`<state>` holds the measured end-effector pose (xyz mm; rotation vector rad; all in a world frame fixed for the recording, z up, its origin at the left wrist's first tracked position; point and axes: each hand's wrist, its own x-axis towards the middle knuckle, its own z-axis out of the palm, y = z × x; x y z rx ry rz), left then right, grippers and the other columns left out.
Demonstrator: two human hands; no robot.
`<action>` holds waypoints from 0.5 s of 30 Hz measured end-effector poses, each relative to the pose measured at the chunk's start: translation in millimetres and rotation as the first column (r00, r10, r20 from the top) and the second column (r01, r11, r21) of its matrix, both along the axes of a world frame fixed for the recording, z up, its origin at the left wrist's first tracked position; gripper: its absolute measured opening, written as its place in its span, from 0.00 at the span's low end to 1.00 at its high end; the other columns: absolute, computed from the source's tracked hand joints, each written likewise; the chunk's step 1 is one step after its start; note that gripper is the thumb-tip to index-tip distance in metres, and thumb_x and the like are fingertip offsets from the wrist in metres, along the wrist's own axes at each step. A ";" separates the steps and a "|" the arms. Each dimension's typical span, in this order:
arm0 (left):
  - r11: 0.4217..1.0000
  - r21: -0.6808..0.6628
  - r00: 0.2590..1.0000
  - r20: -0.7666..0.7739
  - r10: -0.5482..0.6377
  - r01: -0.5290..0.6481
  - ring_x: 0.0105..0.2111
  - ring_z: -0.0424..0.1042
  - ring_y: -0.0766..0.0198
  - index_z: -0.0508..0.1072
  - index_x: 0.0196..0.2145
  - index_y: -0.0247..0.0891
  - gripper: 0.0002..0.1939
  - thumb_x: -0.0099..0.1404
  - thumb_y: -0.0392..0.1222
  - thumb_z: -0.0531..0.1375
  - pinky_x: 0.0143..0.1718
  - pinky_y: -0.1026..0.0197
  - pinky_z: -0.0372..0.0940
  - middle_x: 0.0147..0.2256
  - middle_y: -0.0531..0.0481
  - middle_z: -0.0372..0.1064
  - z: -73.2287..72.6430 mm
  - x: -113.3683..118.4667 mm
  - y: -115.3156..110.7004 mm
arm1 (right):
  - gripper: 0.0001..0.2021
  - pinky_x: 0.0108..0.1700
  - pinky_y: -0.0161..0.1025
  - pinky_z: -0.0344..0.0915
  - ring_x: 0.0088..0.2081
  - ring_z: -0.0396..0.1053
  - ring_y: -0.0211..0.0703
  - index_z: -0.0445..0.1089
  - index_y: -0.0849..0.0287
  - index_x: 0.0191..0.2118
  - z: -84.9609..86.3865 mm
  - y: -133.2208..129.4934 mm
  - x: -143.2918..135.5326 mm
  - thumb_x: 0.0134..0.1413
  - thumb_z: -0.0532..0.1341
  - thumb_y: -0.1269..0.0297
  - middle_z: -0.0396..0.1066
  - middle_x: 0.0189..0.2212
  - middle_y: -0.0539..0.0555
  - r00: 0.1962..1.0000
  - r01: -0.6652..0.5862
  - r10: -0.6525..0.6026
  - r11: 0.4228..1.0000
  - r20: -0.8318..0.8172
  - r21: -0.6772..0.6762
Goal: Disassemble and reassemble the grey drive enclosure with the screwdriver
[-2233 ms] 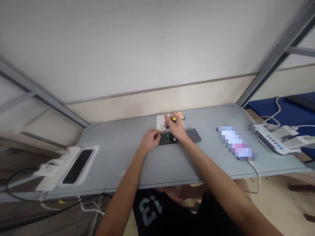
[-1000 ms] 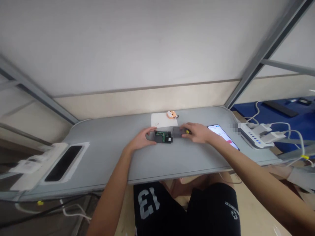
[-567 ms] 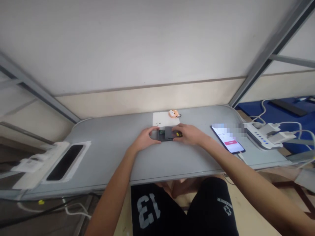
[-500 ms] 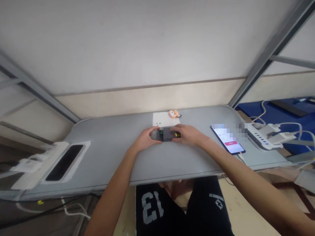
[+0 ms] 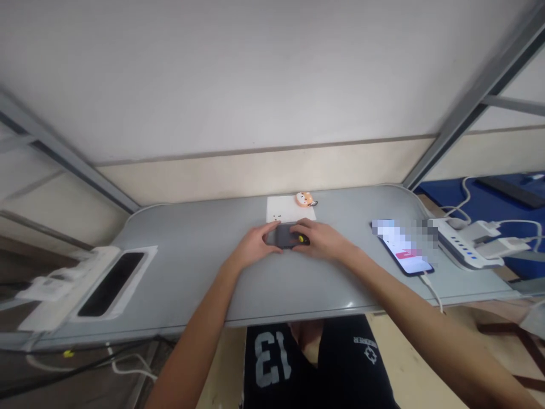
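A small dark grey case (image 5: 284, 236) rests on the table in front of me, just below a white paper. My left hand (image 5: 254, 245) grips its left end between thumb and fingers. At the other end my right hand (image 5: 322, 238) holds it too, fingertips on its top and front edge. Between the right thumb and fingers sits a black and yellow piece (image 5: 301, 238), possibly a tool's handle end; most of it is hidden. Several tiny dark bits, perhaps screws (image 5: 276, 217), lie on the white paper (image 5: 286, 205).
An orange and white animal-face trinket (image 5: 304, 199) lies on the paper. To the right are a lit phone (image 5: 404, 250) on a cable and a power strip (image 5: 462, 247) with chargers. A dark phone (image 5: 111, 284) and another white strip (image 5: 72, 284) lie left on the grey table (image 5: 191, 267).
The green circuit board that showed at the case's left end is no longer visible. My hands have drawn closer together on the case. The camera view has shifted slightly.
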<state>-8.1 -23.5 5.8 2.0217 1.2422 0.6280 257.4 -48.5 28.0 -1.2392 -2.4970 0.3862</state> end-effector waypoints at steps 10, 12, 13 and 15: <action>0.997 0.077 0.998 -0.062 -0.017 0.022 0.46 0.74 0.53 0.73 0.62 0.48 0.41 0.52 0.50 0.77 0.48 0.53 0.70 0.55 0.46 0.75 2.1 6.9 -4.6 | 0.16 0.47 0.43 0.69 0.43 0.73 0.45 0.72 0.54 0.45 24.3 29.2 -11.9 0.71 0.54 0.49 0.75 0.42 0.56 0.589 0.366 -0.146 0.925 -0.795 0.101; 0.997 0.080 0.995 -0.097 0.012 -0.004 0.50 0.73 0.50 0.72 0.63 0.48 0.42 0.51 0.51 0.78 0.51 0.51 0.69 0.56 0.45 0.74 0.9 6.3 -6.2 | 0.21 0.42 0.42 0.68 0.39 0.72 0.43 0.69 0.54 0.41 20.3 43.4 -9.7 0.72 0.48 0.44 0.73 0.37 0.54 0.293 0.498 -0.223 0.865 -0.930 -0.051; 0.997 0.080 0.994 -0.107 0.018 -0.010 0.52 0.72 0.48 0.72 0.62 0.49 0.42 0.51 0.51 0.78 0.53 0.50 0.68 0.57 0.45 0.73 0.6 6.2 -7.1 | 0.24 0.41 0.42 0.68 0.39 0.72 0.44 0.68 0.54 0.39 15.3 50.2 -6.0 0.72 0.45 0.42 0.72 0.36 0.54 0.162 0.534 -0.266 0.833 -0.950 -0.143; 0.997 0.071 0.993 -0.114 0.022 -0.014 0.54 0.70 0.47 0.72 0.62 0.49 0.41 0.52 0.52 0.77 0.55 0.48 0.67 0.58 0.45 0.72 1.1 6.8 -9.1 | 0.28 0.38 0.43 0.66 0.35 0.70 0.46 0.64 0.53 0.33 -0.2 62.3 6.1 0.69 0.41 0.37 0.68 0.31 0.53 -0.025 0.586 -0.375 0.746 -0.927 -0.317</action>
